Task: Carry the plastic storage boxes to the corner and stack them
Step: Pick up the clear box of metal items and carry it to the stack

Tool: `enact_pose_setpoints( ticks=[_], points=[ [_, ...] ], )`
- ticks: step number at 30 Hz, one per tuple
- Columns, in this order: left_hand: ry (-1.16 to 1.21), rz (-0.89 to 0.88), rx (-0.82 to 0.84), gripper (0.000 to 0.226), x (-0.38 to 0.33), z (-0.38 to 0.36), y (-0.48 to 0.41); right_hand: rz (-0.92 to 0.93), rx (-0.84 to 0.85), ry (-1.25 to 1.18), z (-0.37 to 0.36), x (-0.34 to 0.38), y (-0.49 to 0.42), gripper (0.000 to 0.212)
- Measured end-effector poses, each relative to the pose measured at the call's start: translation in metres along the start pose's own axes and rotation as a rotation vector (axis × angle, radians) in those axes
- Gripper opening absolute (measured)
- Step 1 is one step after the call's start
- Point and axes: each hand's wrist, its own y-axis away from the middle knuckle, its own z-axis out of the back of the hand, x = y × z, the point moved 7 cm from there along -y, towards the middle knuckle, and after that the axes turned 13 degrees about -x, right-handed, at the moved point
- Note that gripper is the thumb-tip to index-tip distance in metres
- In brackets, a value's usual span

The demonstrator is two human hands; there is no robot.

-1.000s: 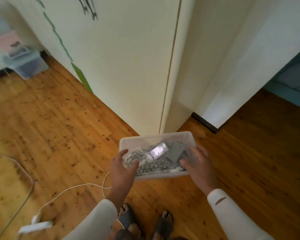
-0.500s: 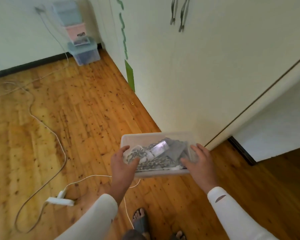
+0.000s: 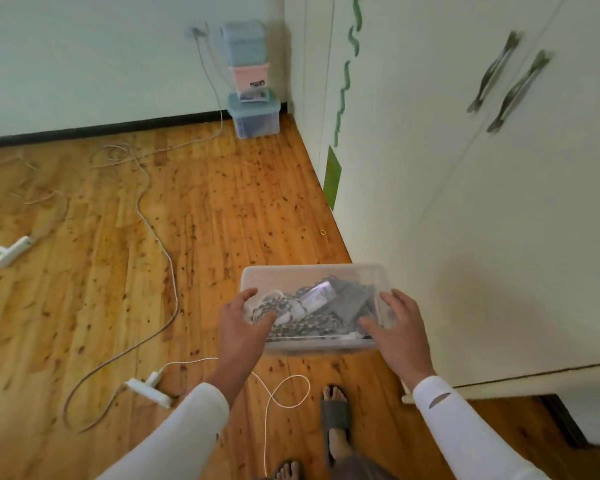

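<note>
Carrying a clear plastic box (image 3: 312, 275) low centre in view, held above the wooden floor (image 3: 222, 202). Stack of three boxes (image 3: 252, 81) stands in the corner at 12 o'clock, well apart. Wardrobe (image 3: 465, 202) runs along 3 o'clock, just beside the box's right end. On the floor: loose cables (image 3: 146, 209) at 10 o'clock, power strip (image 3: 148, 389) at 8 o'clock, white cord loop (image 3: 284, 393) at 6 o'clock near a sandalled foot (image 3: 335, 414). Box is level, open top up, long axis 9-to-3. Inside: tangled chain-like cord and flat grey items. Left hand (image 3: 239, 327) grips the left end, thumb hooked over the rim. Right hand (image 3: 399, 327) grips the right end likewise.
</note>
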Motion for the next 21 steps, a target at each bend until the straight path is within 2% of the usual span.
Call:
enact_pose_setpoints(
  ticks=[11, 21],
  points=[
    [0.001, 0.095, -0.195, 0.051, -0.036, -0.030, -0.075, 0.146, 0.143, -0.045, -0.052, 0.045, -0.127, 0.055],
    [0.025, 0.164, -0.275, 0.051, -0.049, -0.039, -0.134, 0.203, 0.229, -0.070, -0.098, 0.080, -0.199, 0.056]
  ],
)
